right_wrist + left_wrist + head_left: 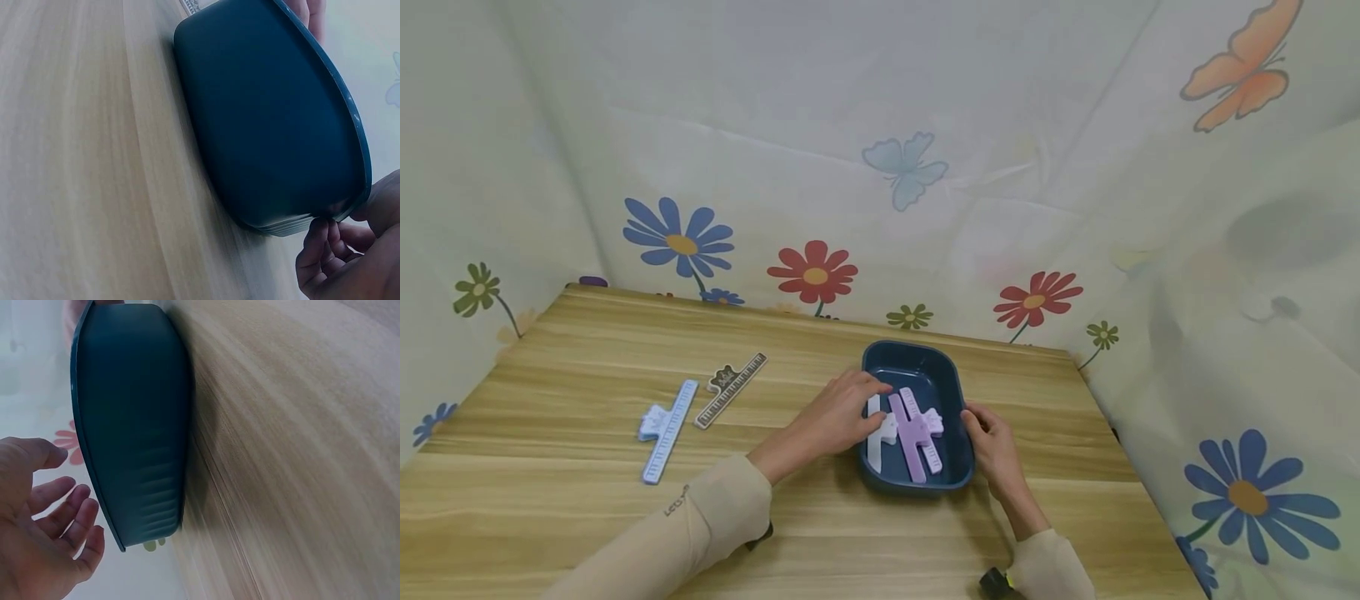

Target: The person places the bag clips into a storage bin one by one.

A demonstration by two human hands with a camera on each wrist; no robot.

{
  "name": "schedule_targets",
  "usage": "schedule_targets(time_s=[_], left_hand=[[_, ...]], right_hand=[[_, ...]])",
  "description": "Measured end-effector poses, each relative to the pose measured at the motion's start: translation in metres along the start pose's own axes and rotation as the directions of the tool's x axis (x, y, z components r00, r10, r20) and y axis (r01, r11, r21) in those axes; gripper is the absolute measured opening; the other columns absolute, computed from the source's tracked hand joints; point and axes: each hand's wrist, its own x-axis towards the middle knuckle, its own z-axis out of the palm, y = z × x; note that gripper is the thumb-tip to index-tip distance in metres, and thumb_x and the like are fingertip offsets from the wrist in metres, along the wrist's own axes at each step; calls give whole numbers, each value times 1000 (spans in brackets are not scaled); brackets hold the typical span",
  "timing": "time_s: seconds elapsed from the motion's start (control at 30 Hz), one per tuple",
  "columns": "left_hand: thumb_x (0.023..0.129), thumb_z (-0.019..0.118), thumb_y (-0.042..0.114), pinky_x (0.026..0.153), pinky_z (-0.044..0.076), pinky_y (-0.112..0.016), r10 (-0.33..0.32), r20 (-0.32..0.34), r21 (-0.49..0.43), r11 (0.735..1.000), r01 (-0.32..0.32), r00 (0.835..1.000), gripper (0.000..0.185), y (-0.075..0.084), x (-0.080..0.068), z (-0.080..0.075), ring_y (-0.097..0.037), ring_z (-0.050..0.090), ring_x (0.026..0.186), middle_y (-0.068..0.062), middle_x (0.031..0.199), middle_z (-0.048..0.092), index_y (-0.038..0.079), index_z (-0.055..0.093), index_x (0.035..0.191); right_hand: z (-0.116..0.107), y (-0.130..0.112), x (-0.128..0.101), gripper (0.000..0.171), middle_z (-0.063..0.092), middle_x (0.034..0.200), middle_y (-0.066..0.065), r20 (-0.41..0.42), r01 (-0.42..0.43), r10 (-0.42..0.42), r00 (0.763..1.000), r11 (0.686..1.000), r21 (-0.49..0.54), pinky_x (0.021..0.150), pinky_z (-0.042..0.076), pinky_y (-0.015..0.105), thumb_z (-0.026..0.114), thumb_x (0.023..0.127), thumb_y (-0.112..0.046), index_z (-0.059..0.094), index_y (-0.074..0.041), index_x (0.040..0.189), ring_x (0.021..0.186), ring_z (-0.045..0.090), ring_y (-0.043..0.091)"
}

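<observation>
A dark blue plastic basin (917,360) stands on the table, holding a white ruler clip (874,454), a purple ruler clip (913,433) and a pale lilac ruler clip (933,457). The purple one lies across the lilac one. My left hand (842,410) hovers over the basin's left rim beside the white clip. In the left wrist view its fingers (78,519) are loosely bent with nothing between them. On the opposite side, my right hand (996,446) pinches the rim between thumb and fingers, as the right wrist view shows at the basin's corner (300,219).
Left of the basin, a light blue ruler clip (670,433) and a black-and-white piano-key clip (732,392) lie on the wooden table (820,533). A flower-printed cloth (760,167) hangs behind the table and along its sides.
</observation>
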Motion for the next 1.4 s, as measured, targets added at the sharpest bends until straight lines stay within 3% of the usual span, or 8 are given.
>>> schedule_targets(time_s=[0.43,0.63,1.1,1.4], left_hand=[[99,72,23,109,46,-46,-49,-47,-41,998,47,998,40,-9,-18,-14,-25,56,132,-8,143,61,14,67,138],[97,73,18,98,55,-43,-68,-97,-67,996,61,993,39,-18,-28,-25,-20,64,114,-4,134,65,14,68,136],[96,74,14,92,58,-41,-27,-195,-37,999,20,980,38,-40,-52,-51,-23,65,109,-7,131,67,10,68,133],[97,71,11,86,57,-46,12,-246,-31,999,-20,969,37,-57,-66,-69,-25,66,106,-10,128,67,5,67,133]], right_hand=[[-1,-1,-2,32,67,127,25,10,1,-1,1000,1000,-8,82,49,17,60,106,-13,67,7,129,109,62,30],[-1,0,-2,32,67,126,25,9,4,-4,1000,1000,-4,82,49,17,60,106,-13,66,8,129,109,62,31],[-2,0,-2,36,66,128,25,16,-2,2,1000,1000,-20,80,50,17,58,107,-17,65,8,132,109,62,31],[-1,1,-2,33,67,127,25,9,-12,12,1000,999,-32,81,49,16,59,106,-14,66,7,131,109,62,32]])
